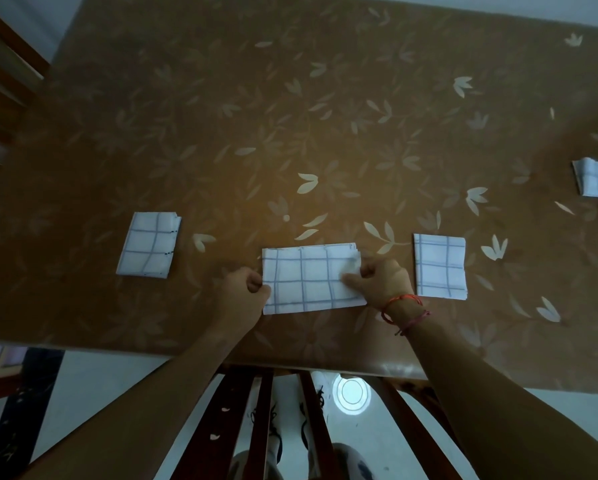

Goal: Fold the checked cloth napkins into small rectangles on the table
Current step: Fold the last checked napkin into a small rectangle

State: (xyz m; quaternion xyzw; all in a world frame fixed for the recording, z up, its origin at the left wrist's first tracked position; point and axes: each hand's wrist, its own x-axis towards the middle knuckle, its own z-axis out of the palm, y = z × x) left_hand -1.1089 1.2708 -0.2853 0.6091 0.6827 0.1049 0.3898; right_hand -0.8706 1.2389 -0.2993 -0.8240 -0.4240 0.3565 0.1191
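Left hand (244, 289) pinches the left edge of the centre napkin (311, 280), fingers curled; right hand (382, 280) pinches its right edge, thumb on top. Red threads (403, 308) circle the right wrist. Centre napkin lies flat as a wide rectangle close to the near edge of the table (290, 133). Left napkin (148, 244) and right napkin (439, 266) lie folded small on either side, apart from it. Far napkin (597, 181) lies folded at the right border, partly cut off. Chair (261, 410) slats show below the table edge
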